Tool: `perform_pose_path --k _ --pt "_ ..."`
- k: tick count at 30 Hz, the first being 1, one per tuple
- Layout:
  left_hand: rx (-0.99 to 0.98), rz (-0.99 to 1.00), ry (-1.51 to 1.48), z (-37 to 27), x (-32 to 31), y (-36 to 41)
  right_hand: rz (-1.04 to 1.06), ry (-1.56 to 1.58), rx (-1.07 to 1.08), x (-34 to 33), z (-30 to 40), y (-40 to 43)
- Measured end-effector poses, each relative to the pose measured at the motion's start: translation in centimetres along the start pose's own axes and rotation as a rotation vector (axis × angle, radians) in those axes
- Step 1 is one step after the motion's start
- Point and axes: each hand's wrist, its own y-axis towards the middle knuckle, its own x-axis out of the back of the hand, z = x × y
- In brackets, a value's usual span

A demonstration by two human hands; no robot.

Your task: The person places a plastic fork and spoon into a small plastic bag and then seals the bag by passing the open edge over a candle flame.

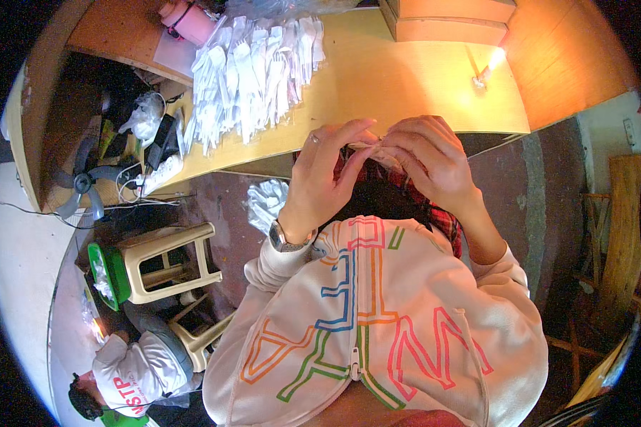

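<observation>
My left hand (326,176) and my right hand (432,160) meet above my lap, just off the near edge of the wooden table (363,96). Between their fingertips they pinch a small, thin, crumpled piece (387,157), perhaps plastic film; its kind cannot be told. A wide pile of wrapped white plastic forks and spoons (245,74) covers the table's left part, beyond my left hand. Towards the table's right end, a small flame (497,56) burns on a short stub, apparently a candle (479,82).
Stacked boxes (451,21) stand at the back, and a pink container (189,22) at the back left. A fan (83,182) and a power strip (163,173) with cables lie left. A clear bag (267,203) lies below the table. Plastic stools (165,261) and a seated person (139,368) are at the lower left.
</observation>
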Motion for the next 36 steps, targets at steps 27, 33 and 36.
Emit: perform_pose_path --k 27,33,36 --pt "-0.172 0.000 0.022 1.8 1.0 0.2 0.033 0.023 -0.036 1.1 -0.1 0.0" --pt "-0.047 -0.072 -0.011 2.9 1.7 -0.2 -0.004 0.030 -0.068 1.1 -0.2 -0.2" --pt "-0.026 -0.099 0.011 1.9 2.2 0.1 0.012 0.017 -0.057 1.4 -0.1 0.0"
